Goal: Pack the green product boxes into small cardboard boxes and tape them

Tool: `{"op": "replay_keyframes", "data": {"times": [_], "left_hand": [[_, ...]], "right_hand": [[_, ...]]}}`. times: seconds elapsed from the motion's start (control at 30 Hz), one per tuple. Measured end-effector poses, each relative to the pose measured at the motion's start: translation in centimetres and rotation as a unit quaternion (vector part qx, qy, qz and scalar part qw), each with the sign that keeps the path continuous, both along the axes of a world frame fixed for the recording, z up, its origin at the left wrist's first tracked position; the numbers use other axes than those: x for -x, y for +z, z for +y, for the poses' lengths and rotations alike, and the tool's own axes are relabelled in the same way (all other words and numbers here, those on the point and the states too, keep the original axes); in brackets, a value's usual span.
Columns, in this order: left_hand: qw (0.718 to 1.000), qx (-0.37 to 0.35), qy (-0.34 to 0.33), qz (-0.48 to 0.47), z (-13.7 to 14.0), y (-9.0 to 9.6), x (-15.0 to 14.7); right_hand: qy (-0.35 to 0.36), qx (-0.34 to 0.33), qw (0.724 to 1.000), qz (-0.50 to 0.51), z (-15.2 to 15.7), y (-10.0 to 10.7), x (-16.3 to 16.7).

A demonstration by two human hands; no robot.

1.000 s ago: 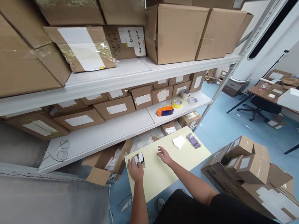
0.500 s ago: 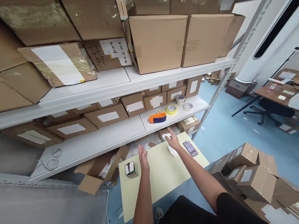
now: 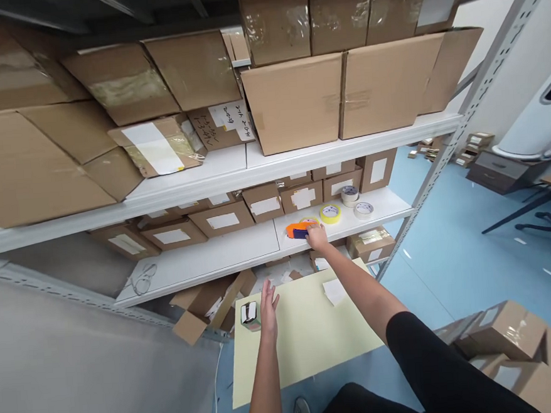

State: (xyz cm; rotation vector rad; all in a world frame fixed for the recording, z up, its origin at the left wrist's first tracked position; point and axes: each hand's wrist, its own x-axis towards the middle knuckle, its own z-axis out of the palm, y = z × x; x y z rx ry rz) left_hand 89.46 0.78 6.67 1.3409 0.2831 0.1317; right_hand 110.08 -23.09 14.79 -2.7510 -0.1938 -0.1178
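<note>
My right hand (image 3: 316,236) reaches to the middle shelf, its fingers closed around the right end of an orange and dark-blue tape dispenser (image 3: 296,230). The dispenser still rests on the shelf board. Above the pale yellow table (image 3: 309,349), my left hand (image 3: 268,311) is held up with its fingers apart and nothing in it. Just left of that hand stands a small dark, greenish box (image 3: 250,316) with white contents showing at its top. A white piece of paper (image 3: 334,292) lies on the table beside my right forearm.
Behind the dispenser sit a yellow tape roll (image 3: 330,213) and pale tape rolls (image 3: 363,210). Labelled cartons (image 3: 222,220) line the shelves, with larger boxes (image 3: 297,107) above. An open carton (image 3: 202,306) is left of the table; stacked boxes (image 3: 511,335) stand at right. Glasses (image 3: 143,280) lie on the shelf.
My right hand has moved from above the table up to the shelf and closed on the tape dispenser. The left hand stays open near the small box. The view has shifted.
</note>
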Motion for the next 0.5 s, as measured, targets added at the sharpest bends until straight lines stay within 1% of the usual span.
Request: {"op": "replay_keyframes", "data": {"times": [0.1, 0.23, 0.4, 0.5], "left_hand": [[0.999, -0.012, 0.035, 0.001, 0.7, 0.2, 1.2], [0.998, -0.021, 0.062, 0.004, 0.8, 0.9, 2.4], [0.996, -0.020, 0.092, -0.002, 0.5, 2.2, 2.8], [0.987, -0.011, 0.158, 0.000, 0.1, 2.9, 2.7]], "right_hand": [[0.016, -0.003, 1.000, -0.017, 0.5, 0.1, 0.9], [0.062, -0.027, 0.995, -0.071, 1.0, 0.6, 3.2], [0.134, -0.051, 0.980, -0.137, 1.1, 0.9, 7.6], [0.154, -0.062, 0.975, -0.151, 0.9, 0.1, 10.8]]}}
